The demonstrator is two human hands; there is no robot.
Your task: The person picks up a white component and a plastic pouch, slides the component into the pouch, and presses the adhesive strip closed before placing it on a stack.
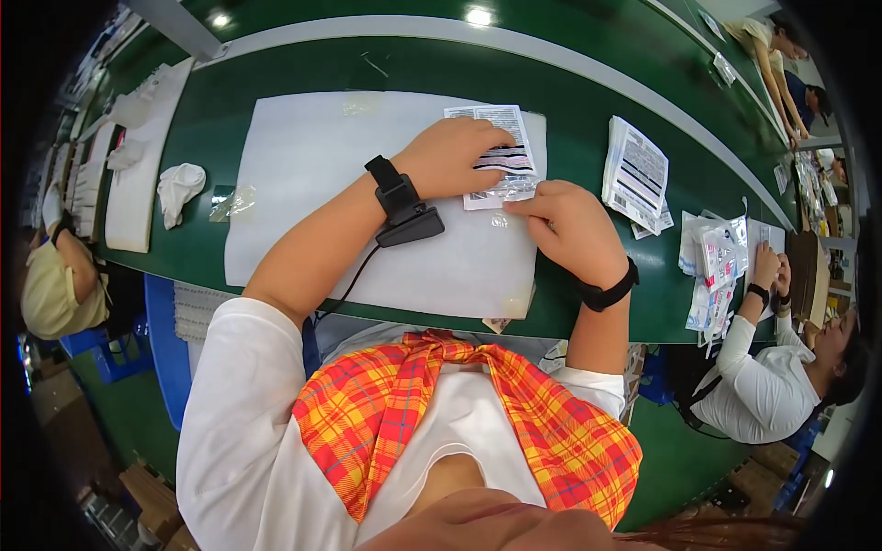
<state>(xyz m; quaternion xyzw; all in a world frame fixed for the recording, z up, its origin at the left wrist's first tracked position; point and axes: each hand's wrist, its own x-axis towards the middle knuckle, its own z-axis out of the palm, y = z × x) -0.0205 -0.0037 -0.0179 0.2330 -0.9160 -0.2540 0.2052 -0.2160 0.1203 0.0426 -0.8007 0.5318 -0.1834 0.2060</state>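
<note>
Lying flat on a white mat that covers part of a long green table, a small clear plastic packet with a white label printed in black text and bars is the thing both hands work on in the head view. The packet sits near the mat's far right corner, its glossy lower edge catching the light. The left hand lies palm-down across the packet's left half, fingers held close together and pressing it to the mat, so that the label shows only beyond the fingertips and along the top. The right hand rests just below and to the right of the packet, its fingers curled, with thumb and forefinger meeting at the packet's lower right corner; whether they actually pinch the film or merely touch it cannot be told. A black wrist device with a cable is strapped to the left wrist, and a black band circles the right wrist. To the right, well apart from the hands, a stack of similar labelled packets lies on the table, and further right another person's hands handle more packets. A crumpled white cloth lies on the table to the left of the mat.
</note>
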